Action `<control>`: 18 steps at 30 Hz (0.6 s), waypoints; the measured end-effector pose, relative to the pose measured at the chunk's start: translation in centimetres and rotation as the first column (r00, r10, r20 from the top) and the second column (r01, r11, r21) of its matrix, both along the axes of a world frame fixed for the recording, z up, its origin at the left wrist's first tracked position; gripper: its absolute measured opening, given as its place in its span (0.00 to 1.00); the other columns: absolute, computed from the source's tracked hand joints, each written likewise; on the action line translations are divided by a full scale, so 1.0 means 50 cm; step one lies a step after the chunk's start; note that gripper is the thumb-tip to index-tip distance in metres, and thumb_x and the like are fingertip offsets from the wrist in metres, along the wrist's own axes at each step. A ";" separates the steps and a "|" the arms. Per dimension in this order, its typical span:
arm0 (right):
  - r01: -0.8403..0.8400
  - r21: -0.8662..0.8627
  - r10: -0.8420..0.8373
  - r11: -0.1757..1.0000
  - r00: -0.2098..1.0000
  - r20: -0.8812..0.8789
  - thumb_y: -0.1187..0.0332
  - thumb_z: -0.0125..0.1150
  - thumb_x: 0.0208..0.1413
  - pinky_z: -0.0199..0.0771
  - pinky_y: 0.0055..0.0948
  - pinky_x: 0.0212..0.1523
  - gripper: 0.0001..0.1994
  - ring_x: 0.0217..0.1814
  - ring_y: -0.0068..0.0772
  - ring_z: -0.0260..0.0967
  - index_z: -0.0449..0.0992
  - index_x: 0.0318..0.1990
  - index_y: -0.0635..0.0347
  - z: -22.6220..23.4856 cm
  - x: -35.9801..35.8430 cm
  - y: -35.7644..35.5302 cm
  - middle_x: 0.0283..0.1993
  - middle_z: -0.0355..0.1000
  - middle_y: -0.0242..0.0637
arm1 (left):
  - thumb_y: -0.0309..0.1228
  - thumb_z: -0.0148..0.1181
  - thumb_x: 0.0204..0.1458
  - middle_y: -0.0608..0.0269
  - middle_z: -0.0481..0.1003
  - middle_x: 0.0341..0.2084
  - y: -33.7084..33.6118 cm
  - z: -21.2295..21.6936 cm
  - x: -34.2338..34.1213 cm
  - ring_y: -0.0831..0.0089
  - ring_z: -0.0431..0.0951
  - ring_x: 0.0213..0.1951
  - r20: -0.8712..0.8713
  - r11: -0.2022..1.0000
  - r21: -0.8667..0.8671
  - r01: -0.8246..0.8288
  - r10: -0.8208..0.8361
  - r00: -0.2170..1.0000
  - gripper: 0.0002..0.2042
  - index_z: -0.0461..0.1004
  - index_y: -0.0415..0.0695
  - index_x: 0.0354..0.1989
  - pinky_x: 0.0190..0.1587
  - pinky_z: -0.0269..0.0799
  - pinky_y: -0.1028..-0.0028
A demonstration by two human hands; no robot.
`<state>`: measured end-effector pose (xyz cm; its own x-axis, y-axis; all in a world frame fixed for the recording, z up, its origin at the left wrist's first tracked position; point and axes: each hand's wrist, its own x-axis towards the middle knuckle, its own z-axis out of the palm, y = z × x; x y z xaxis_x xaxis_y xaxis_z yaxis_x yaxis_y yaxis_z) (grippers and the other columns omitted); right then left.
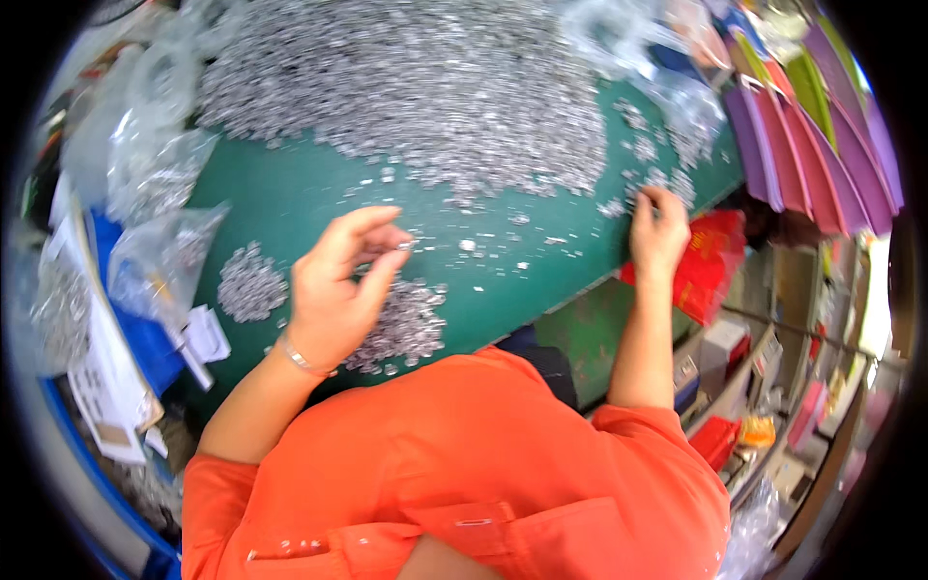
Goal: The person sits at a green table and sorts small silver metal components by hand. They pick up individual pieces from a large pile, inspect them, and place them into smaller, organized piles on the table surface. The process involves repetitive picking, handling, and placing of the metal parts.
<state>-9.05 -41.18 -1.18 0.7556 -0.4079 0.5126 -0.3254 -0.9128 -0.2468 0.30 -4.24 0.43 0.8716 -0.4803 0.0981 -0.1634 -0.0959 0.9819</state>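
My left hand (333, 285) is raised over the green tabletop (280, 184), thumb and forefinger pinched on a small shiny silvery piece (405, 246). Below it, partly hidden by the hand, lies a pile of similar silvery pieces (411, 324). My right hand (661, 237) is at the table's right side, its fingertips closed together beside a small cluster of silvery pieces (681, 186). Whatever those fingertips hold is too small to make out. A huge heap of the same pieces (416, 87) covers the far part of the table.
Another small pile (252, 282) sits at the left. Clear plastic bags (164, 251) and papers (101, 387) crowd the left edge. Beyond my right hand hang a red bag (710, 271) and purple and pink bins (793, 155). Cluttered shelves (744, 387) stand lower right.
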 end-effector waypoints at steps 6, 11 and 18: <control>-0.549 0.423 0.523 0.721 0.831 0.187 0.80 0.62 0.49 0.73 0.32 0.41 0.06 0.38 0.40 0.73 0.78 0.35 0.64 0.058 0.076 0.256 0.35 0.75 0.41 | 0.14 0.59 0.52 0.57 0.78 0.36 -0.001 0.013 0.002 0.74 0.80 0.39 0.075 1.000 -0.008 0.005 -0.004 0.997 0.21 0.64 0.36 0.55 0.43 0.77 0.76; -0.771 0.462 0.744 0.439 0.600 0.293 0.80 0.68 0.43 0.71 0.33 0.35 0.11 0.34 0.40 0.71 0.78 0.37 0.62 0.065 0.120 0.378 0.35 0.73 0.39 | 0.17 0.61 0.51 0.56 0.80 0.33 0.005 0.008 -0.009 0.73 0.81 0.36 0.034 0.997 -0.038 -0.065 0.066 0.997 0.21 0.66 0.38 0.54 0.39 0.78 0.75; -0.734 0.548 0.760 0.402 0.601 0.247 0.78 0.66 0.47 0.71 0.33 0.33 0.06 0.31 0.38 0.70 0.78 0.34 0.62 0.047 0.121 0.381 0.31 0.73 0.38 | 0.20 0.58 0.56 0.57 0.79 0.35 0.020 0.019 -0.006 0.75 0.80 0.38 -0.167 1.000 -0.025 -0.002 -0.003 0.986 0.15 0.67 0.34 0.51 0.41 0.77 0.77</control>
